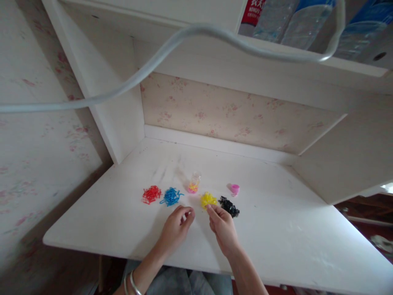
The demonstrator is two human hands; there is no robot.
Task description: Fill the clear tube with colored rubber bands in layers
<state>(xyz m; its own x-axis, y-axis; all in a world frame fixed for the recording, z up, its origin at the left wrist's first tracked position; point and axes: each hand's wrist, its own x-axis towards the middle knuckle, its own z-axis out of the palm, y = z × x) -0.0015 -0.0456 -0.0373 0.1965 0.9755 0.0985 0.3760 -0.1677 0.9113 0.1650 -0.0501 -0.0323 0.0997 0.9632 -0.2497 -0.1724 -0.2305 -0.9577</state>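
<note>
Small piles of rubber bands lie in a row on the white desk: red, blue, yellow and black. My left hand rests on the desk just below the blue pile, fingers curled in; what they hold, if anything, is hidden. My right hand sits between the yellow and black piles with its fingertips pinched at the yellow pile's lower edge. A small clear container with yellow and pink bits stands behind the piles. A pink cap lies to its right.
The desk sits in a white alcove with side panels left and right and a floral back wall. A shelf overhead carries water bottles. A pale cable hangs across the top of the view. Silver bangles ring my left wrist.
</note>
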